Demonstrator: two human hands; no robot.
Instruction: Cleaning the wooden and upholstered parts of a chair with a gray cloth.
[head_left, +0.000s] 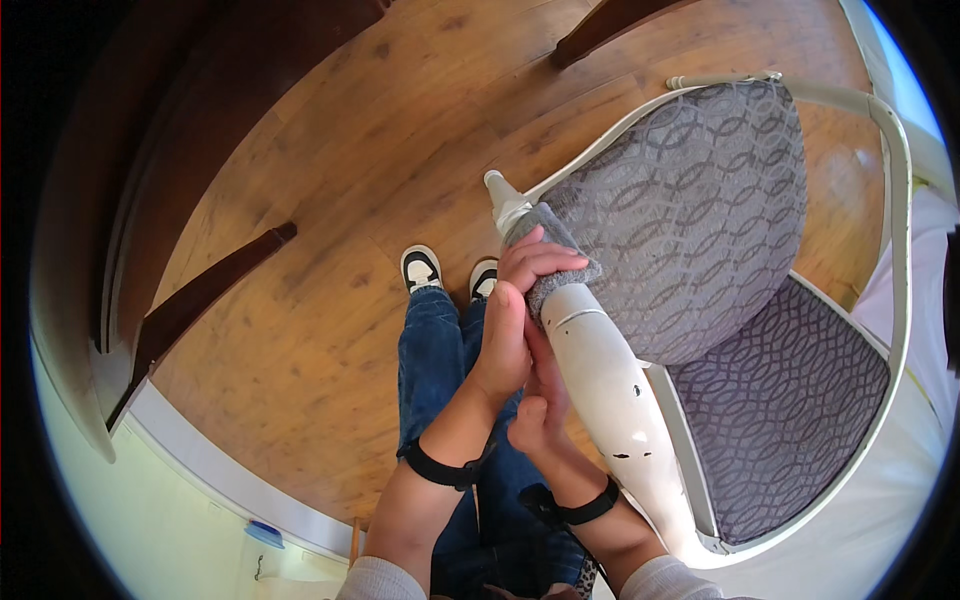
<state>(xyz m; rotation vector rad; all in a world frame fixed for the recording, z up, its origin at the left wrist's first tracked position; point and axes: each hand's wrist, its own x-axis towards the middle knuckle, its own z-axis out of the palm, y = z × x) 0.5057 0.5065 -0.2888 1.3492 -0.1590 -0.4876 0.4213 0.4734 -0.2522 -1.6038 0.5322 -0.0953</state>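
Note:
A white-painted chair (900, 202) with grey patterned upholstery is tipped over before me. One of its legs (607, 360) points away from me, its paint chipped in several spots. A grey cloth (566, 281) is wrapped around that leg near its narrow end. My left hand (510, 330) presses the cloth to the leg, fingers curled over the top. Just below it, my right hand (547, 390) lies along the leg's left side, its thumb apart and its fingers partly hidden behind my left hand. Black bands circle both wrists.
A dark wooden piece of furniture (217, 97) with a tapered leg (217, 292) stands at the left. Another dark leg (600, 30) shows at the top. My shoes (420, 268) rest on the wooden floor (337, 187). A blue item (264, 534) is at lower left.

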